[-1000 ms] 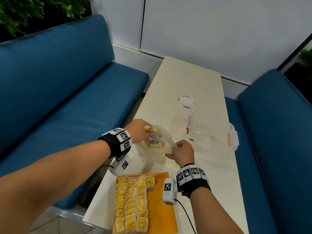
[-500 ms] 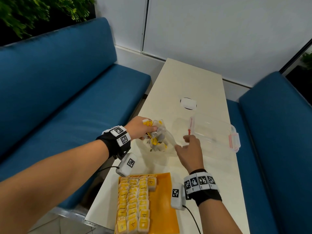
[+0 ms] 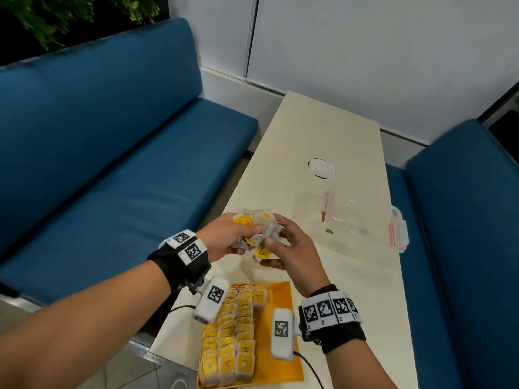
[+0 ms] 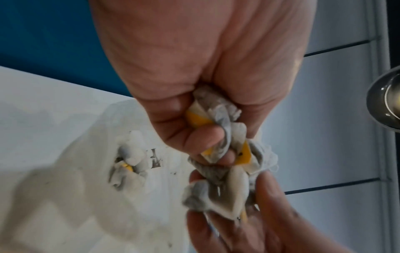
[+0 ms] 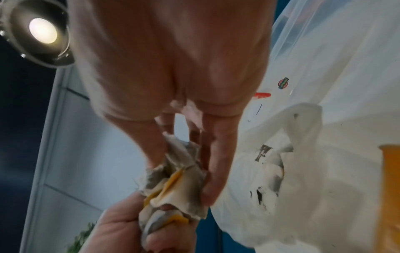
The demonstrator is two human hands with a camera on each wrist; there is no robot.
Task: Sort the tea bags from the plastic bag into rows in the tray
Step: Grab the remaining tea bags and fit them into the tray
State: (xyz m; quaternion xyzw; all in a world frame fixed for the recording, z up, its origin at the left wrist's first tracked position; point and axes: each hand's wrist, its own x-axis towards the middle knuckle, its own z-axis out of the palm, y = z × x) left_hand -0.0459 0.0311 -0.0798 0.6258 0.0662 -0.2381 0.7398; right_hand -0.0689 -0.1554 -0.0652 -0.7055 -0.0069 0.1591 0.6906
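- Head view: clump of tea bags (image 3: 259, 234) held above the table (image 3: 317, 136), beyond the far end of the tray (image 3: 283, 360).
- Left hand (image 3: 224, 238) fisted round the clump; fingers curled tight into paper and yellow tags, as the left wrist view shows.
- Right hand (image 3: 292, 254) meets the clump from the right; thumb and fingertips pinch the near bags. Right wrist view: one white bag with a yellow tag caught between thumb and forefinger. Looks like a single bag being teased loose, though that is a guess.
- Plastic bag (image 5: 292, 162) lies slumped on the table under the hands; a few tea bags show through it in both wrist views, so it is not empty.
- Tray: orange, at the near edge of the table. About three columns of tea bags (image 3: 230, 341) fill its left part, packed close; the right strip is bare orange.
- Progress, judged: well along on the left part, right strip unfilled; the handful plus what remains in the bag is left to place.
- Clear lidded container (image 3: 362, 223) to the right, well apart from the hands. Blue benches (image 3: 98, 153) on both sides.
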